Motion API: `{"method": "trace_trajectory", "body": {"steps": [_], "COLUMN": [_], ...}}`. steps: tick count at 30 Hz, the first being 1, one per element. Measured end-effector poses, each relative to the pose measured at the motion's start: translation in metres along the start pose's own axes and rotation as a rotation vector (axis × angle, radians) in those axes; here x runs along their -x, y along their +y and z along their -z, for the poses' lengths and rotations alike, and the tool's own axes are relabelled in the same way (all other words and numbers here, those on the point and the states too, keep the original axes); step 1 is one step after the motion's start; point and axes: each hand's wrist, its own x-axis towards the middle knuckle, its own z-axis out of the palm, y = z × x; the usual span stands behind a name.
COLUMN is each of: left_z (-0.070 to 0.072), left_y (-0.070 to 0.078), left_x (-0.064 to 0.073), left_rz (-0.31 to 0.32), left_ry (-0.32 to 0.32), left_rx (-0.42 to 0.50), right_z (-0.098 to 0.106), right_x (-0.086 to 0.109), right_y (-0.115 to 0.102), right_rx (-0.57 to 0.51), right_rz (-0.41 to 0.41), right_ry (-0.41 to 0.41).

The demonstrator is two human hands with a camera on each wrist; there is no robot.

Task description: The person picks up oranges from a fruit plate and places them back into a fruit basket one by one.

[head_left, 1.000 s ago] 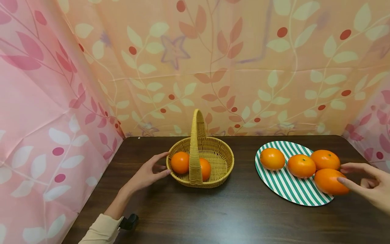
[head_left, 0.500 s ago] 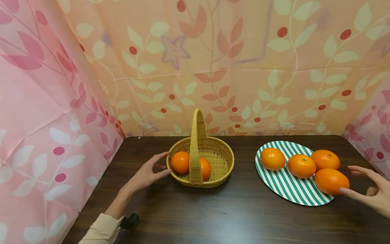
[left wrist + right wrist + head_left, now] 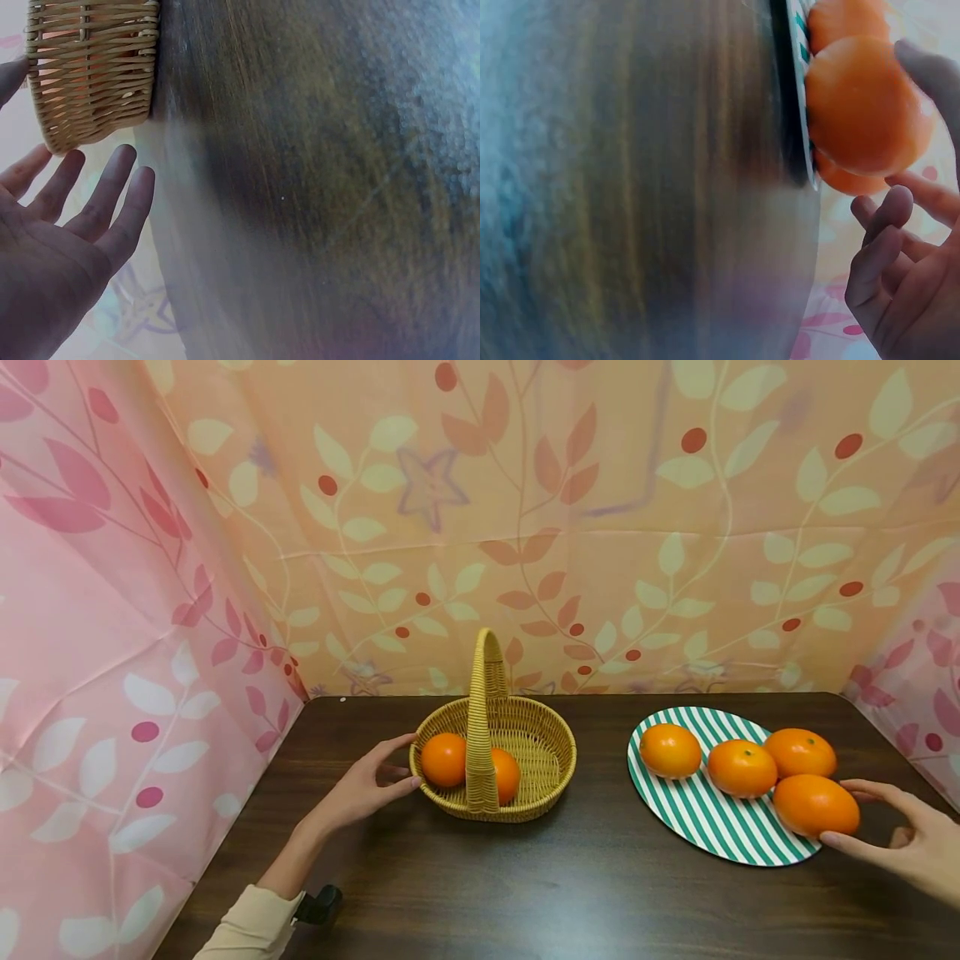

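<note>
My left hand [image 3: 367,789] touches the left end of the yellow wicker basket [image 3: 551,743] with thumb and forefinger spread, as the left wrist view also shows; its other fingers extend loosely. Two oranges, one at the left [image 3: 443,760] and one partly behind the handle [image 3: 505,776], lie in the basket. On the right, my right hand [image 3: 918,839] pinches the nearest orange [image 3: 815,807] between thumb and forefinger while its other fingers curl free. That orange sits at the edge of an oval green-and-white striped plate [image 3: 690,818]. The basket hides part of my left thumb's contact.
Three more oranges, a left one [image 3: 671,751], a middle one [image 3: 742,768] and a back one [image 3: 800,752], rest on the plate. The basket's tall handle [image 3: 480,718] arches upward. Dark wooden table [image 3: 570,893] lies between basket and plate; patterned cloth [image 3: 525,527] hangs behind.
My right hand first drew back to the right with its forefinger off the nearest orange, then came in again around it. The left hand and basket have not moved.
</note>
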Motion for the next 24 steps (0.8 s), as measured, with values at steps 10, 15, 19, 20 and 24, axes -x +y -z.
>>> {"method": "trace_trajectory", "body": {"steps": [10,15,19,20,24], "left_z": [-0.0005,-0.0009,-0.0008,-0.0007,-0.0004], "left_y": [0.0008,-0.0016,-0.0022,-0.0019,-0.0022], "left_x": [0.0006,0.0000,0.0000,0.0001,0.0000], "left_rz": [0.005,0.006,0.006,0.010,0.018], "left_ry": [0.001,0.006,0.006,0.006,0.003], "left_rx": [0.007,-0.004,-0.009,-0.012,-0.020], "right_z": [-0.0051,-0.0058,-0.0054,-0.0053,-0.0053], "right_x": [-0.0031,-0.0031,-0.0029,-0.0030,-0.0029], "right_y": [-0.0020,-0.0028,-0.0037,-0.0041,-0.0057], "right_rx": [0.083,0.079,0.061,0.055,0.039], "right_rz": [0.024,0.029,0.032,0.033,0.025], "right_ry": [0.022,0.041,0.058,0.063,0.074]}}
